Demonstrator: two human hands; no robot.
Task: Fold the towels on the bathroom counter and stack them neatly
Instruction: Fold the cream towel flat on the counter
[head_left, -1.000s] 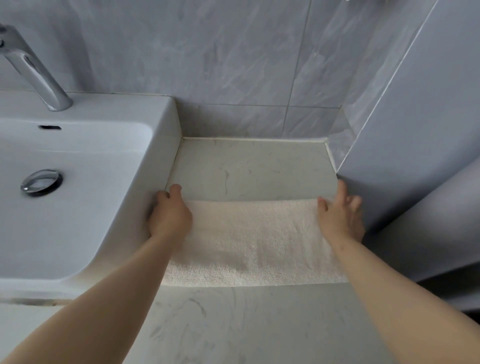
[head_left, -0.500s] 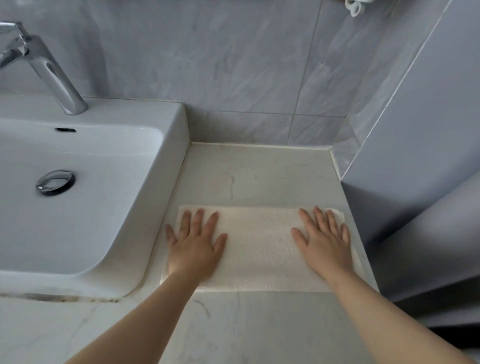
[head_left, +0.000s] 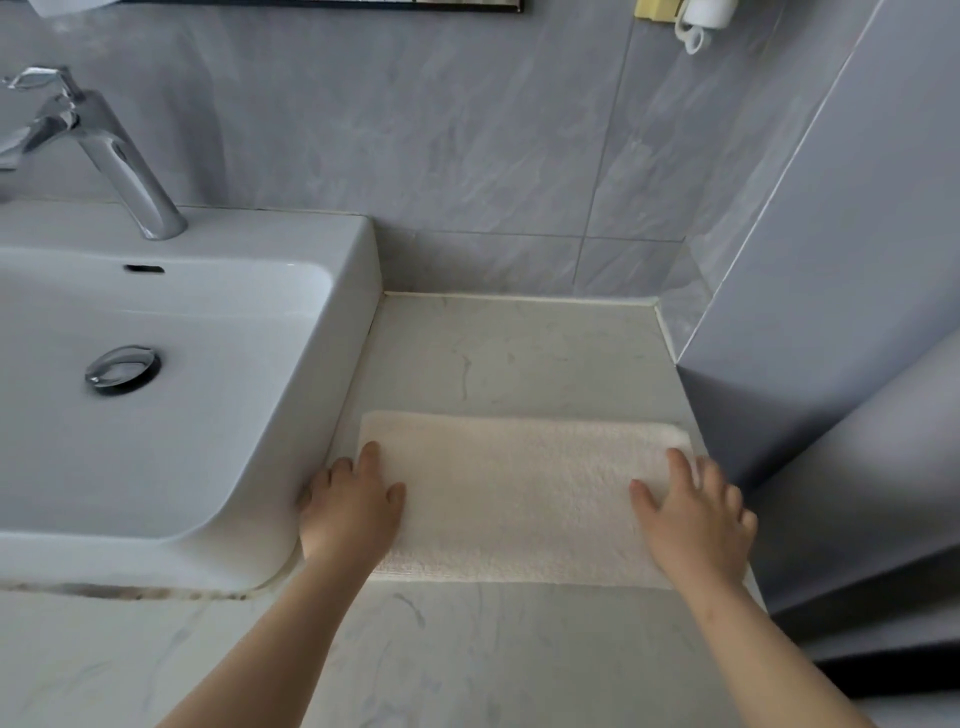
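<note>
Two open palms, left hand and right hand, lay flat on the folded towel on the marble counter beside the washbasin.

**A:** Where is the left hand?

**B:** Low, palm down, with the fingers pointing forward and close together. The thumb is spread toward the right.

**A:** And the right hand?

**B:** Palm down too, with the fingers fanned apart and the thumb reaching inward. The two hands are well apart and about level.

**A:** The arms?

**B:** Both are bare. The left forearm slants up to the right and the right forearm up to the left. Both wrists look straight.
</note>
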